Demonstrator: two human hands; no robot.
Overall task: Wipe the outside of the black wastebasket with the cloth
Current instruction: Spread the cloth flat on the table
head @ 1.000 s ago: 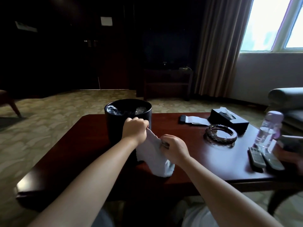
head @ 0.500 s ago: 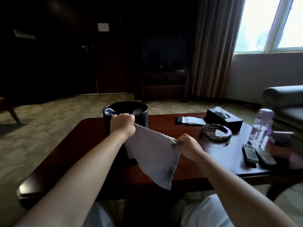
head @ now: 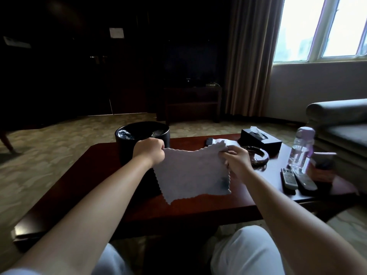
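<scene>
The cloth was held spread by its top corners, gripped by the left hand and pinched by the right hand; the black wastebasket on the table was partly hidden behind them.

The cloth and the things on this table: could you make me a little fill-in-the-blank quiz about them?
1. Both hands hold the pale cloth spread open by its ____ corners.
2. The left hand is in front of the black ____.
3. Two remote controls lie near the table's ____ end.
4. The clear bottle has a ____ cap.

Missing words: top; wastebasket; right; purple
</scene>
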